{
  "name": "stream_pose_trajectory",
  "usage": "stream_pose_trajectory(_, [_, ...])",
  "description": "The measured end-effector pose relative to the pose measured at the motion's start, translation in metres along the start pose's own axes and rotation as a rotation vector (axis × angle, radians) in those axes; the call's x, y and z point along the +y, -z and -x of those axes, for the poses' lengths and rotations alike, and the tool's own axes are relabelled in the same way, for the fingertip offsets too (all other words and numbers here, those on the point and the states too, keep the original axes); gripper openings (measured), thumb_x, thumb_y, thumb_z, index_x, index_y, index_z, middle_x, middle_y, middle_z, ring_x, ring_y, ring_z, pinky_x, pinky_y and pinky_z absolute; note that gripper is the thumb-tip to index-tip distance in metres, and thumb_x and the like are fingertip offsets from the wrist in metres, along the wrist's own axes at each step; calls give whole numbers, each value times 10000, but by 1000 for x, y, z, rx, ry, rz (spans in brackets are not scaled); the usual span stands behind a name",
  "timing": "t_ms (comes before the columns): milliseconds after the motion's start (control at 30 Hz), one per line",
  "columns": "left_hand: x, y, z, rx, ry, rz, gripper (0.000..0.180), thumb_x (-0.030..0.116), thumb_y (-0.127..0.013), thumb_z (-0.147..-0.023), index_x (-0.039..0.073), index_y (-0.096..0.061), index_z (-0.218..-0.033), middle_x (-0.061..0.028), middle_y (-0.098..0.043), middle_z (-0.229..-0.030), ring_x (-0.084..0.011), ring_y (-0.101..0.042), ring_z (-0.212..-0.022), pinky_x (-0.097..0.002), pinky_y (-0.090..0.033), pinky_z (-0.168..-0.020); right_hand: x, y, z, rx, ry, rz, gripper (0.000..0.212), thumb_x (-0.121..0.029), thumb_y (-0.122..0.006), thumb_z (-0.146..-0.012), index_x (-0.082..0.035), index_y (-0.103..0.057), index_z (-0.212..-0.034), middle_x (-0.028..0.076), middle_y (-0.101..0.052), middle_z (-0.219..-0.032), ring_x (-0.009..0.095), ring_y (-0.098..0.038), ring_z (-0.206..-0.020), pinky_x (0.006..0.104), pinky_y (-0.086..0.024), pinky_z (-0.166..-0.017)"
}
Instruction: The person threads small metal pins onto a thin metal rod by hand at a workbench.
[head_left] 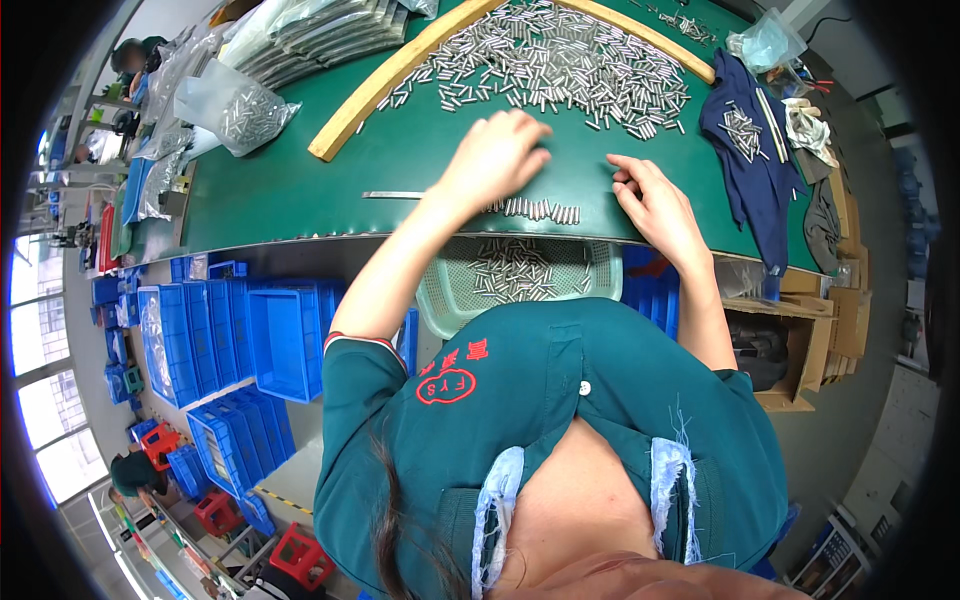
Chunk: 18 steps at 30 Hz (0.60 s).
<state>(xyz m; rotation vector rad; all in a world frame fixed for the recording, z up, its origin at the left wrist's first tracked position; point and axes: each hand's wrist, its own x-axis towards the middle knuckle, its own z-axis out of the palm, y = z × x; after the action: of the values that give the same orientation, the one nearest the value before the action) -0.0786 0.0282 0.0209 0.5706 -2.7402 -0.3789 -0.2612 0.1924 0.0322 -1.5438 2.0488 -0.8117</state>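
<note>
My left hand [497,153] hovers over the green table [270,195], its fingers bent and apart, just in front of a large heap of short metal pins [560,70]. To the right, my right hand [652,202] is near the table's front edge, the index finger stretched out and the others bent. Nothing shows in either hand. Between them and nearer to me lies a row of metal pins [540,211] side by side, its left end hidden by my left forearm. A thin metal strip [392,195] lies left of that forearm.
Wooden bars [385,90] border the heap. Below the table edge, a pale green basket [434,300] holds more pins. At right, a dark blue cloth [735,180] has pins on it. A plastic bag of pins [245,115] stands left; blue bins [285,350] are stacked below.
</note>
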Motion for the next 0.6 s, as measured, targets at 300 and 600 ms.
stream_pose_trajectory(300, [-41,-34,-42,140,17,-47,306,86,-545,-846,65,-619,-1142,-120,-611,-1132,-304,-571,-1029,-384,-470,-913,3,-4,-8,29,15,34,311,-173,-563,-885,-80,-585,-1181,100,-595,-1069,208,-641,-898,346,-495,-802])
stream_pose_trajectory(600, [2,-35,-30,18,-26,25,291,87,-546,-845,75,-628,-1124,-75,-602,-1135,-270,-552,-1052,-367,-470,-902,5,-9,-26,66,56,120,344,-223,-615,-858,-86,-590,-1173,83,-579,-1069,216,-620,-923,362,-488,-811])
